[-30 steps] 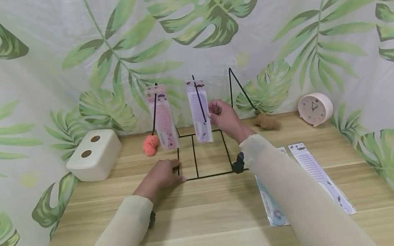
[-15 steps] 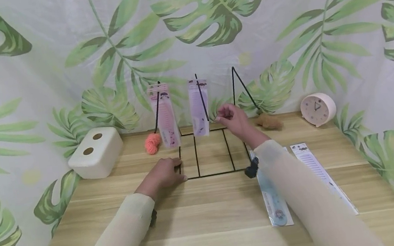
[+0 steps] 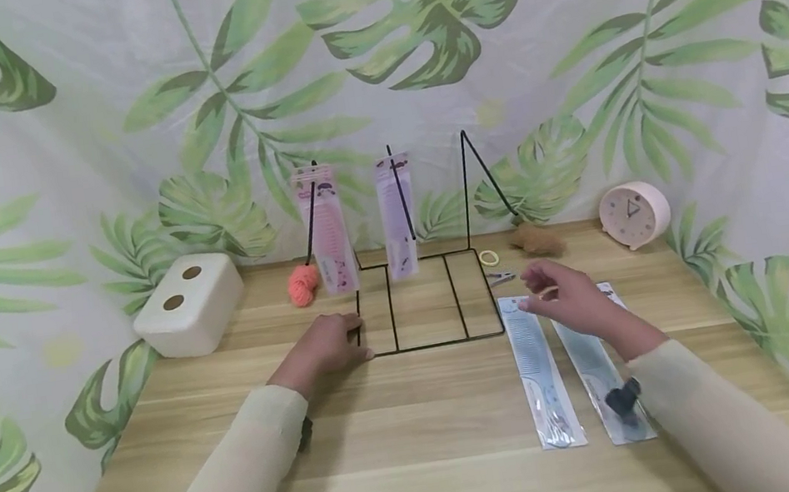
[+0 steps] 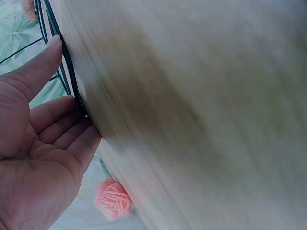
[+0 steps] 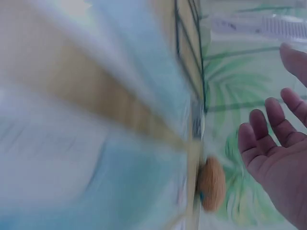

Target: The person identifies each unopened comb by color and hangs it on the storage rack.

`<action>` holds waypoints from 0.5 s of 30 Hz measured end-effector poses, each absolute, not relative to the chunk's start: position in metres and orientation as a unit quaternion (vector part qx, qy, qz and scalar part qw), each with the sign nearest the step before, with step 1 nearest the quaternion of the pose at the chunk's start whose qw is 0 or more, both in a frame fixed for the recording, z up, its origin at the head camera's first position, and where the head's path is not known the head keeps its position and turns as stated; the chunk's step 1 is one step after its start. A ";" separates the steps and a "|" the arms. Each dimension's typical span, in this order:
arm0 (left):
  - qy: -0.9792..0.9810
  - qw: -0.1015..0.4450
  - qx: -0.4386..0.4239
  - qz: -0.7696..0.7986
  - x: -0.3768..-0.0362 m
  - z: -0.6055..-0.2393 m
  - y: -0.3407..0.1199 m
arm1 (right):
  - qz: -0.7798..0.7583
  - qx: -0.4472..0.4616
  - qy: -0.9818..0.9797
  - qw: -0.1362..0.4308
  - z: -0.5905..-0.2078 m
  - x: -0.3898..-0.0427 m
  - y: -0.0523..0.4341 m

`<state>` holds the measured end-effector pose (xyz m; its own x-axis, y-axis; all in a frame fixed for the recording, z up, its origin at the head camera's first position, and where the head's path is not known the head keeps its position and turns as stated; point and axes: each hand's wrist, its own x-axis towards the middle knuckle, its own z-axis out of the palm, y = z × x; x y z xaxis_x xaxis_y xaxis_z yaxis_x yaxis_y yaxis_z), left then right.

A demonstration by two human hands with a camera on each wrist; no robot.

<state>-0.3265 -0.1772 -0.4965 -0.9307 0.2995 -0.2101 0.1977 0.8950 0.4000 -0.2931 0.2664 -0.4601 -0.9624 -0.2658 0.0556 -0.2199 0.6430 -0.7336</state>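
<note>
**A:** Head view first, left to right. Your left hand [image 3: 326, 350] lies flat on the table [image 3: 421, 435], fingers straight, touching the front left corner of the black wire rack [image 3: 424, 309]. Nothing is held there; it only presses on the wire, and the left wrist view shows the same: relaxed fingers against the thin black rods.

**B:** And on the rack itself?

**A:** A pink comb packet [image 3: 328, 230] hangs on the left peg and a lilac comb packet [image 3: 396, 216] on the middle peg. The right peg is bare.

**B:** What changed?

**A:** A second ago your right hand [image 3: 570, 299] was up at the lilac packet. It has since let go and come down to the right of the rack. Now it hovers with its grip loose, fingers spread, holding nothing, just above two flat packets on the table: the nearer comb packet [image 3: 543, 376] and the farther comb packet [image 3: 601, 381].

**B:** So what does that mean?

**A:** I'd judge the middle hanging is finished and you are reaching for another packet. Your left hand has not shifted from the rack corner.
</note>
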 end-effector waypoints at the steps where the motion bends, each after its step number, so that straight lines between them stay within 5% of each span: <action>1: 0.964 0.137 0.128 0.191 -0.326 -0.496 -0.177 | -0.385 -0.125 0.914 0.033 -0.461 -0.287 0.275; 15: 0.964 0.134 0.132 0.188 -0.325 -0.495 -0.175 | -0.186 0.062 0.973 0.123 -0.478 -0.242 0.363</action>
